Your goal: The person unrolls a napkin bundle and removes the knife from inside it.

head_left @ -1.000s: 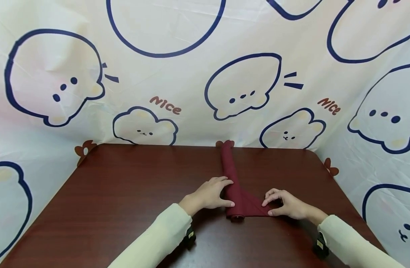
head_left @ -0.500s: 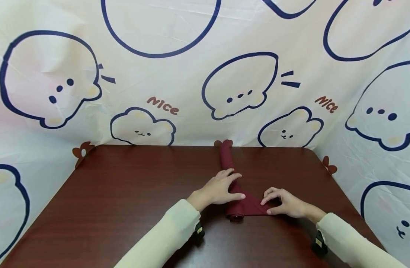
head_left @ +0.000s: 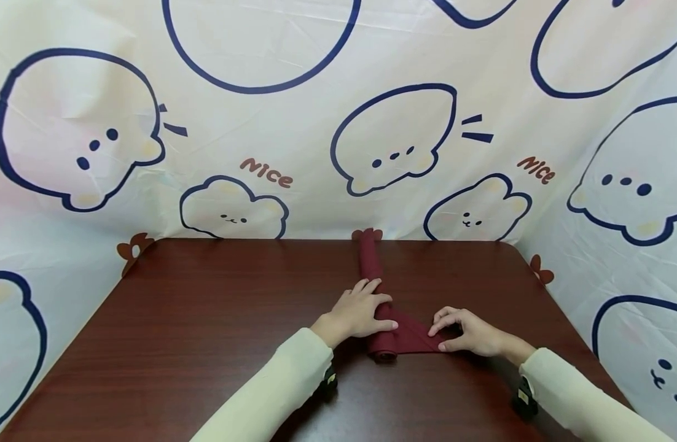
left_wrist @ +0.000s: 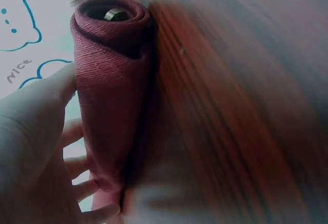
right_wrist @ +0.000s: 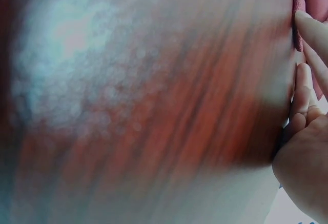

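Observation:
A dark red cloth (head_left: 369,258) lies rolled into a long tube across the table, from its far edge toward me. Its unrolled triangular flap (head_left: 413,334) spreads to the right at the near end. My left hand (head_left: 352,312) rests over the roll with fingers spread and thumb on its near part. In the left wrist view those fingers touch the side of the roll (left_wrist: 110,96), and something small and brass-coloured (left_wrist: 116,14) shows inside its spiral end. My right hand (head_left: 473,334) pinches the flap's right corner; the right wrist view shows only a strip of cloth (right_wrist: 299,8).
The dark brown wooden table (head_left: 206,307) has a glossy surface. A pale curtain (head_left: 305,135) printed with cartoon outlines hangs behind it and along both sides. Each wrist wears a small black device, such as the left device (head_left: 330,377).
My left hand has moved away from me and slightly right along the roll, then a little back left. My right hand stays at the flap's corner. The view has shifted slightly.

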Available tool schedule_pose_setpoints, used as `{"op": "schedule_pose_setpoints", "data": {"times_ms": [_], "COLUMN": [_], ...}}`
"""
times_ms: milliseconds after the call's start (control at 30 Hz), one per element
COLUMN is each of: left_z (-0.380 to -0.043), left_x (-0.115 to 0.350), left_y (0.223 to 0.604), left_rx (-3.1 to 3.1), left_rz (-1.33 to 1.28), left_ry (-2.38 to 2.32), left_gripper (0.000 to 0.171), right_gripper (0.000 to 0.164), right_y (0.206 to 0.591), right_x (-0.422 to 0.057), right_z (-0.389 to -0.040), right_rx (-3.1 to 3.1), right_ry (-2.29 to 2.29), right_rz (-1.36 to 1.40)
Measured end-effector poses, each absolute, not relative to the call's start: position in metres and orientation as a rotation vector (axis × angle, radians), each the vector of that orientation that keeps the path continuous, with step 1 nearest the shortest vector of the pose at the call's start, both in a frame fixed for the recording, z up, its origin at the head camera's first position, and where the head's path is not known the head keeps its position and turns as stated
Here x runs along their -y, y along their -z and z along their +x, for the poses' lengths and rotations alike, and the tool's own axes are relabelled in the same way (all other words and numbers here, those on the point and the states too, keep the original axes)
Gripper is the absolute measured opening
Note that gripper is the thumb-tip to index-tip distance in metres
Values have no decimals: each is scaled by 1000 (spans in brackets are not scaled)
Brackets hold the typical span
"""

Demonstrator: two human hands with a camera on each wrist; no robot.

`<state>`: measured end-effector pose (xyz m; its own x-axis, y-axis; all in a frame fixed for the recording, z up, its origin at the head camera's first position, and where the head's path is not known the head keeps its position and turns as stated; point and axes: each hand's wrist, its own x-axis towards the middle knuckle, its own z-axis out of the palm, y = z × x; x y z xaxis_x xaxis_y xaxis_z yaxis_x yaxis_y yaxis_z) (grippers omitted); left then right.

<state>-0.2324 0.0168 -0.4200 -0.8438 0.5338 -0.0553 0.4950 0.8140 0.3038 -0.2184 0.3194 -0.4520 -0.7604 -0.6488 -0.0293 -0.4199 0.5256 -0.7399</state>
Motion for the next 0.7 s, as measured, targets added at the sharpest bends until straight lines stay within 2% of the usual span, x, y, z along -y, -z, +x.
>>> {"op": "schedule_pose_setpoints", "data": {"times_ms": [700], "left_z": [-228], "left_x": [20], "left_y": [422], "left_rx": [-2808], "left_rz": [807], "left_ry": [-621], "left_gripper": [60], "right_gripper": [20], "right_y": [455], "right_x": [-320], "right_z": [-218], "right_rx": [-2473], "right_ry": [1106], "right_rz": [-958]}}
